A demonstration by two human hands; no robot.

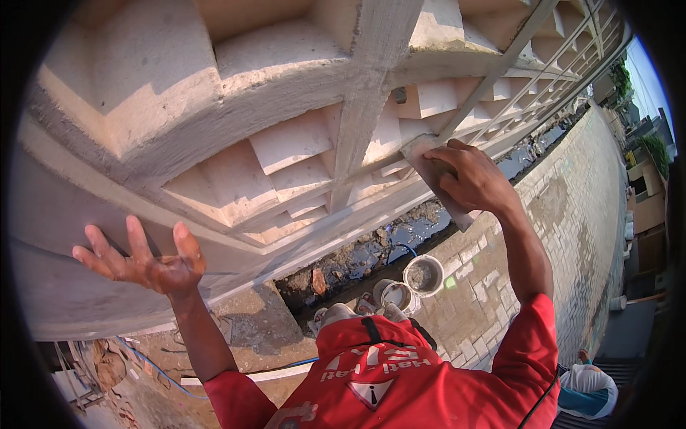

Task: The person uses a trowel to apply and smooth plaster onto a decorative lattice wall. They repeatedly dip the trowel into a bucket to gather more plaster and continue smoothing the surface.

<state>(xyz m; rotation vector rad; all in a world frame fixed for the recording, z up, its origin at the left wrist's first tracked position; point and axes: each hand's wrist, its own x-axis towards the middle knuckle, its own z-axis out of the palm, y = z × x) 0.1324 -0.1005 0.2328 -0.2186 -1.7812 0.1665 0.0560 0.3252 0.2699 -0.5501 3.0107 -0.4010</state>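
Note:
My right hand (473,177) is closed around the handle side of a flat, rectangular plastering trowel (433,180). The upper end of its blade meets a narrow rib of the pale concrete lattice wall (286,66), while the lower end sticks out over the ditch. My left hand (146,266) is raised at the left with its fingers spread and the palm turned up, holding nothing. Behind it lies the smooth grey band (64,286) at the wall's base; whether the fingertips touch it I cannot tell.
Between wall and paving runs a ditch (414,234) of dark water and mud. Two buckets, one with grey mix (423,276) and another beside it (393,294), stand by my feet. A blue hose (153,366) lies at left. Another person (589,387) is at lower right on the brick paving (536,247).

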